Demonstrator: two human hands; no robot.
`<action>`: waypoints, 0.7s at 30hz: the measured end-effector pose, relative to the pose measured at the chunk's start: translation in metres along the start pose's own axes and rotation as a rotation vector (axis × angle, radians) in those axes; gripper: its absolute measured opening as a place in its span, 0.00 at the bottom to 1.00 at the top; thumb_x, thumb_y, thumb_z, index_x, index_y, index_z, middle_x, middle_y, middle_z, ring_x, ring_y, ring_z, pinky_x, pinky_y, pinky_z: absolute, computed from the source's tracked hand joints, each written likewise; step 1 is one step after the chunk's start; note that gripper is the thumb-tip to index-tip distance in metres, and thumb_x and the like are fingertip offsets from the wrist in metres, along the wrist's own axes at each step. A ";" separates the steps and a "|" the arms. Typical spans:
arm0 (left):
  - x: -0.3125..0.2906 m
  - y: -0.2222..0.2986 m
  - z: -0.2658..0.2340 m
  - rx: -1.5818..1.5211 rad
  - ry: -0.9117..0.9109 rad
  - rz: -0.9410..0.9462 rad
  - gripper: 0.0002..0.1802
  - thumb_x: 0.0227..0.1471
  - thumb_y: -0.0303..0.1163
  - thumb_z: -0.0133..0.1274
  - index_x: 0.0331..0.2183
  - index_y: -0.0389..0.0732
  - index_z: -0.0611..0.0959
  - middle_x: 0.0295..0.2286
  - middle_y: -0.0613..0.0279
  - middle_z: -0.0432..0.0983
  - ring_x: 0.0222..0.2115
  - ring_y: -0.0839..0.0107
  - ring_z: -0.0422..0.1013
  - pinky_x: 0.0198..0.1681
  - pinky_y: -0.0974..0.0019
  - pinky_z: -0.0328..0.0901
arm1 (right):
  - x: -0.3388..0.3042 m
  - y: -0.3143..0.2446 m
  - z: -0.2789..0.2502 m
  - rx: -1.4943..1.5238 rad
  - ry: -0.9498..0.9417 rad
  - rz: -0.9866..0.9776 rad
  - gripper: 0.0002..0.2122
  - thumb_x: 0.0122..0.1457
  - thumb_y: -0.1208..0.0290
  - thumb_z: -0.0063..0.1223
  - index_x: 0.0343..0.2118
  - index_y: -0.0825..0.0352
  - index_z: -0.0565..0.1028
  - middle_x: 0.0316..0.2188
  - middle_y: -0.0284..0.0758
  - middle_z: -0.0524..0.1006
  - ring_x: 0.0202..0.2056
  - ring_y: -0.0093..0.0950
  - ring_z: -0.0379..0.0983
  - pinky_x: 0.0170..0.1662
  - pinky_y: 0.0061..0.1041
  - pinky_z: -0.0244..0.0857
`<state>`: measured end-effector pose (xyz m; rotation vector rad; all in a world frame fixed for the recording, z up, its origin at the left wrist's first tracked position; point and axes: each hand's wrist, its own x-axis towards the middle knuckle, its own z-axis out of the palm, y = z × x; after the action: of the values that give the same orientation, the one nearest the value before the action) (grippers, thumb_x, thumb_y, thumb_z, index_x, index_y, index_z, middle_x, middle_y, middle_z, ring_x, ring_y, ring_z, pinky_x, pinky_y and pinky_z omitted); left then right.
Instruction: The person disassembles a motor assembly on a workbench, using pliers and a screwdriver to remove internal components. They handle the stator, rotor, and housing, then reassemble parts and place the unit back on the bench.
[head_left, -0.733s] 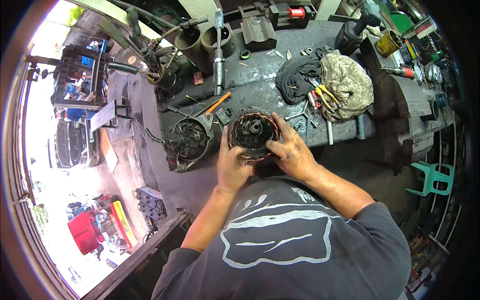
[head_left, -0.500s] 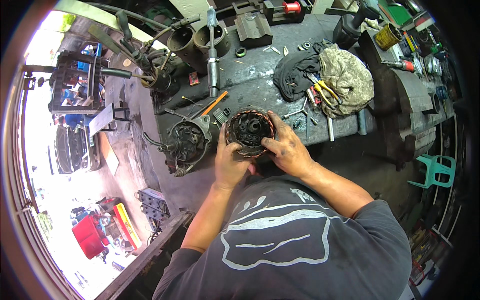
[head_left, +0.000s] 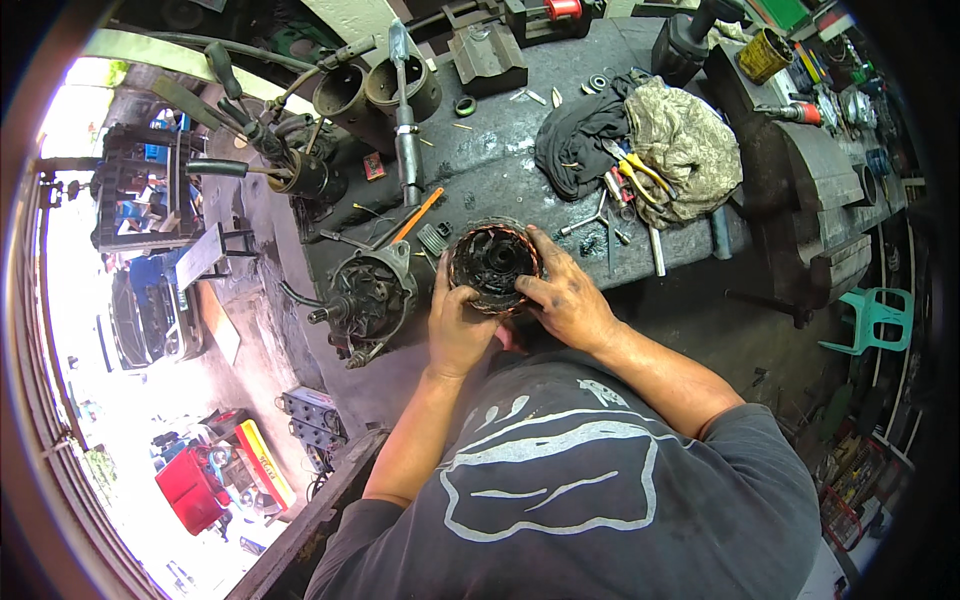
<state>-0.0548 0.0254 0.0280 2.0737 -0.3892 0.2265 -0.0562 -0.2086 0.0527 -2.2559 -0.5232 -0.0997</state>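
Observation:
My left hand (head_left: 457, 332) and my right hand (head_left: 570, 303) grip a round alternator housing (head_left: 497, 262) from both sides, close to my body at the bench's near edge. A ring of copper windings lines its rim, and its dark, greasy inside faces up. Both thumbs press on the near side of the rim; the fingers wrap around the outer wall, partly hidden. Just left of it sits the other alternator half (head_left: 368, 297), a metal casing with a rotor in it. Behind my left hand lies a small finned metal part (head_left: 434, 238).
The dark bench (head_left: 500, 150) holds an orange strip (head_left: 417, 215), a three-armed wrench (head_left: 597, 222), yellow-handled pliers (head_left: 643, 172) and crumpled rags (head_left: 685, 145). Metal cylinders (head_left: 402, 92) with tools stand at the back left. A green plastic stool (head_left: 868, 320) is at right.
The view has shifted slightly, so the bench items appear a little further left. Both hands keep their hold on the alternator housing, with the thumbs still at its near rim.

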 end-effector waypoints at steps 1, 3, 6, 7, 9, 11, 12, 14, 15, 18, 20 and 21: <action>0.000 -0.001 0.000 -0.015 -0.002 -0.006 0.34 0.39 0.28 0.84 0.43 0.43 0.77 0.69 0.29 0.66 0.69 0.31 0.66 0.70 0.44 0.68 | 0.000 0.001 0.000 -0.001 -0.006 0.002 0.21 0.45 0.76 0.74 0.47 0.68 0.85 0.73 0.68 0.61 0.71 0.64 0.66 0.72 0.50 0.66; 0.000 -0.003 0.001 -0.003 -0.001 0.001 0.34 0.39 0.28 0.84 0.43 0.43 0.77 0.68 0.29 0.66 0.69 0.31 0.67 0.69 0.45 0.69 | 0.001 0.002 0.002 -0.001 -0.011 0.007 0.21 0.46 0.76 0.74 0.47 0.68 0.85 0.73 0.68 0.61 0.70 0.64 0.67 0.72 0.50 0.66; -0.001 -0.004 0.003 0.015 0.009 -0.017 0.33 0.40 0.28 0.84 0.42 0.43 0.77 0.69 0.29 0.66 0.68 0.32 0.68 0.68 0.46 0.70 | 0.002 0.006 0.003 0.000 -0.023 0.013 0.20 0.48 0.76 0.74 0.47 0.67 0.85 0.73 0.67 0.61 0.69 0.64 0.68 0.71 0.49 0.68; -0.002 -0.004 0.004 0.018 0.015 -0.022 0.33 0.40 0.29 0.84 0.42 0.44 0.77 0.69 0.29 0.66 0.68 0.32 0.68 0.68 0.46 0.71 | 0.002 0.007 0.004 0.001 -0.028 0.014 0.19 0.49 0.76 0.73 0.47 0.67 0.85 0.73 0.67 0.61 0.69 0.64 0.68 0.70 0.49 0.68; -0.003 -0.006 0.005 0.034 0.008 -0.034 0.33 0.40 0.30 0.84 0.42 0.44 0.77 0.69 0.29 0.66 0.68 0.33 0.69 0.66 0.47 0.72 | 0.003 0.010 0.005 -0.018 -0.032 0.007 0.20 0.49 0.77 0.76 0.47 0.65 0.84 0.74 0.66 0.60 0.69 0.63 0.68 0.70 0.49 0.68; -0.004 -0.007 0.005 0.046 0.001 -0.050 0.33 0.40 0.31 0.84 0.43 0.44 0.78 0.70 0.29 0.65 0.67 0.34 0.70 0.64 0.47 0.74 | 0.003 0.012 0.007 -0.027 -0.038 0.010 0.22 0.48 0.77 0.78 0.48 0.64 0.83 0.74 0.65 0.59 0.69 0.62 0.68 0.70 0.49 0.68; -0.005 -0.008 0.006 0.052 0.000 -0.062 0.33 0.40 0.32 0.84 0.43 0.44 0.78 0.70 0.29 0.64 0.67 0.35 0.71 0.63 0.48 0.75 | 0.003 0.013 0.007 -0.027 -0.044 0.013 0.22 0.48 0.77 0.78 0.48 0.64 0.83 0.74 0.65 0.59 0.69 0.62 0.68 0.71 0.49 0.68; -0.006 -0.008 0.006 0.069 -0.006 -0.083 0.34 0.40 0.33 0.84 0.44 0.44 0.78 0.71 0.29 0.64 0.66 0.36 0.72 0.61 0.48 0.77 | 0.003 0.015 0.007 -0.025 -0.055 0.024 0.23 0.47 0.77 0.79 0.49 0.64 0.84 0.75 0.65 0.59 0.69 0.63 0.68 0.71 0.49 0.68; -0.006 -0.009 0.007 0.079 -0.012 -0.092 0.34 0.40 0.34 0.85 0.44 0.44 0.79 0.71 0.29 0.63 0.66 0.36 0.72 0.60 0.49 0.77 | 0.002 0.016 0.007 -0.024 -0.062 0.031 0.23 0.47 0.77 0.79 0.49 0.65 0.84 0.75 0.65 0.59 0.70 0.63 0.67 0.71 0.49 0.68; -0.008 -0.010 0.007 0.102 -0.015 -0.105 0.34 0.39 0.34 0.85 0.45 0.45 0.80 0.71 0.30 0.62 0.65 0.37 0.73 0.58 0.49 0.78 | 0.002 0.018 0.005 -0.013 -0.084 0.049 0.24 0.46 0.76 0.80 0.50 0.65 0.84 0.75 0.65 0.58 0.70 0.63 0.67 0.70 0.50 0.68; -0.009 -0.011 0.006 0.126 -0.031 -0.087 0.38 0.39 0.35 0.85 0.48 0.44 0.78 0.72 0.30 0.62 0.66 0.37 0.72 0.60 0.49 0.77 | 0.003 0.020 0.004 -0.005 -0.089 0.050 0.24 0.46 0.75 0.80 0.50 0.65 0.84 0.76 0.64 0.58 0.71 0.63 0.66 0.70 0.50 0.69; -0.010 -0.012 0.005 0.080 -0.027 -0.087 0.42 0.39 0.37 0.85 0.52 0.42 0.76 0.72 0.31 0.61 0.67 0.38 0.70 0.63 0.49 0.75 | 0.002 0.020 0.004 -0.006 -0.096 0.057 0.24 0.46 0.76 0.80 0.50 0.65 0.84 0.76 0.64 0.58 0.71 0.63 0.66 0.70 0.50 0.69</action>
<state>-0.0602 0.0288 0.0132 2.1691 -0.3092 0.1646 -0.0461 -0.2173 0.0367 -2.2883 -0.5098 0.0357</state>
